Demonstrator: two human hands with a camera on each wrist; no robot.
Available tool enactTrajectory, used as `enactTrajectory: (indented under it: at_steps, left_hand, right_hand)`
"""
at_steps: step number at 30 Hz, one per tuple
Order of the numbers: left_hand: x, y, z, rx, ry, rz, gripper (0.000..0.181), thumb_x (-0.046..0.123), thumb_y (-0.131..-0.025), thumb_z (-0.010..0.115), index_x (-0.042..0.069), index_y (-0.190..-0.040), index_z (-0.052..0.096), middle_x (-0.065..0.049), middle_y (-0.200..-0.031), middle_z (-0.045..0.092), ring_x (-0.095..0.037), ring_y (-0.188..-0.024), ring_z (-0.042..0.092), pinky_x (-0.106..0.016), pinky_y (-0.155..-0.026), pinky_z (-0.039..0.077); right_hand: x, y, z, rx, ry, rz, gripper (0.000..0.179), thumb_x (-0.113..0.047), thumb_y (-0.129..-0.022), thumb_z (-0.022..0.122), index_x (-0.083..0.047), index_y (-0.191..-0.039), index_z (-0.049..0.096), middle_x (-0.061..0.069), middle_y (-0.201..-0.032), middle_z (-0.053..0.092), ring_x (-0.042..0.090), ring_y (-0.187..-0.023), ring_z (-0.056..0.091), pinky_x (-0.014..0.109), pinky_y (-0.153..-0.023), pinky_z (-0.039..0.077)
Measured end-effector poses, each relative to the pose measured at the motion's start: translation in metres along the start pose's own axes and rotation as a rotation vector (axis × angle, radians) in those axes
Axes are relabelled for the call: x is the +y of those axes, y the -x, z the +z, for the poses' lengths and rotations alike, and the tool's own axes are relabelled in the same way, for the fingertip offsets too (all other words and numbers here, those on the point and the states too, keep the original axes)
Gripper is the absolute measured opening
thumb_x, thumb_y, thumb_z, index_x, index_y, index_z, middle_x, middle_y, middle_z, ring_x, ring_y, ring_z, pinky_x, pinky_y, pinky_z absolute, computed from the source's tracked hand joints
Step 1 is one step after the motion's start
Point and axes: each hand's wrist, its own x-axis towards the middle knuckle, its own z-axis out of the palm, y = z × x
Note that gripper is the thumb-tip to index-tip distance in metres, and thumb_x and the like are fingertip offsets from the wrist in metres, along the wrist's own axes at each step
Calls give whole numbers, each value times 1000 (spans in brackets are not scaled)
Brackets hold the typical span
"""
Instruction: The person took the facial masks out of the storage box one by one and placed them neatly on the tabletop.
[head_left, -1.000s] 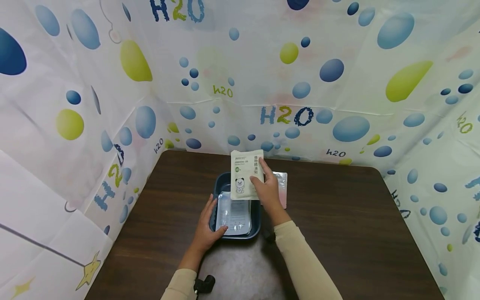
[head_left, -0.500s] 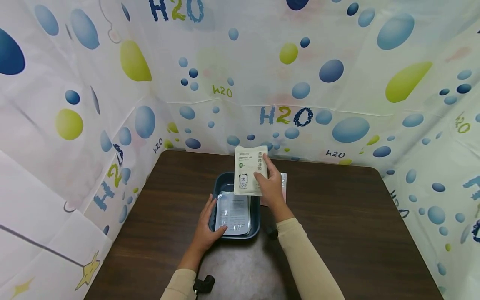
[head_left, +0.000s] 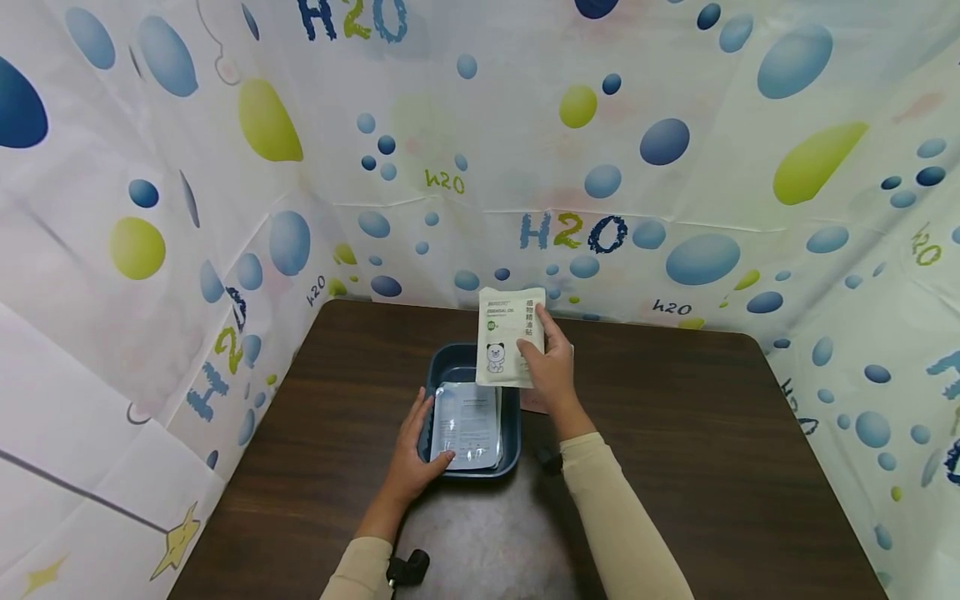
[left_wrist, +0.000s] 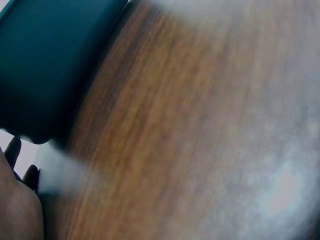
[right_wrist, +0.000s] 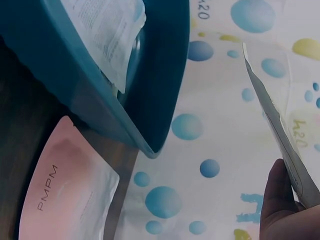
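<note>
Farther right and slightly higher in the head view than a second ago, the cream packet point(head_left: 504, 333) is pinched between the thumb and fingers of the right hand point(head_left: 553, 375), held above the blue tray point(head_left: 513, 437). That shift bares more of the tray's far end and hides most of the pink packet point(right_wrist: 65, 185), while the left hand point(head_left: 415, 454) rests along the tray's left side, fingers outstretched, beside the silvery packet point(head_left: 467, 421) lying inside

Pouch point(head_left: 507, 333), cream, black-and-white bear motif; sachet point(right_wrist: 65, 187), pink and pale grey. Tray point(head_left: 512, 429), dark blue; table point(head_left: 675, 417), dark brown wood grain. Curtain point(head_left: 510, 150), white, blue and lime spots.
</note>
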Motion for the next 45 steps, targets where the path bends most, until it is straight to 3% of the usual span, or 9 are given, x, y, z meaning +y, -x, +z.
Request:
enactTrajectory:
  at_steps: [16, 24, 31, 40, 45]
  left_hand:
    - [0, 0, 1, 0, -7, -3, 94, 26, -76, 81, 5, -157, 37, -8, -172, 21, -41, -152, 24, -73, -115, 21]
    - [1, 0, 0, 1, -6, 8, 95, 26, -75, 81, 3, -156, 38, -11, -171, 22, -42, -152, 25, -73, -114, 21]
    - [0, 0, 0, 5, -8, 12, 95, 26, -75, 81, 3, -156, 38, -11, -171, 23, -41, -152, 26, -74, -114, 23]
    - [1, 0, 0, -1, -2, 7, 95, 26, -75, 81, 2, -156, 37, -11, -171, 22, -43, -151, 26, -74, -113, 22]
    - [1, 0, 0, 5, -1, 5, 96, 25, -74, 81, 2, -156, 37, -12, -171, 22, -43, -151, 26, -73, -113, 23]
  right_hand:
    - [2, -7, -25, 48, -36, 38, 68, -8, -101, 57, -25, -161, 32, 4, -159, 44, 27, -131, 59, 43, -99, 54]
    - [6, -10, -36, 62, -46, 30, 68, -7, -101, 57, -24, -161, 31, 2, -161, 43, 26, -132, 59, 32, -97, 55]
    - [9, -14, -43, 102, -45, 4, 68, -4, -99, 56, -20, -161, 31, 7, -161, 44, 31, -130, 59, 16, -82, 56]
    - [15, -14, -56, 134, -1, 80, 68, -8, -101, 58, -24, -161, 30, 1, -166, 35, 25, -133, 57, 15, -87, 54]
    - [19, -14, -59, 141, -21, 89, 68, -7, -101, 57, -24, -161, 29, 1, -166, 35, 28, -133, 57, 14, -83, 55]
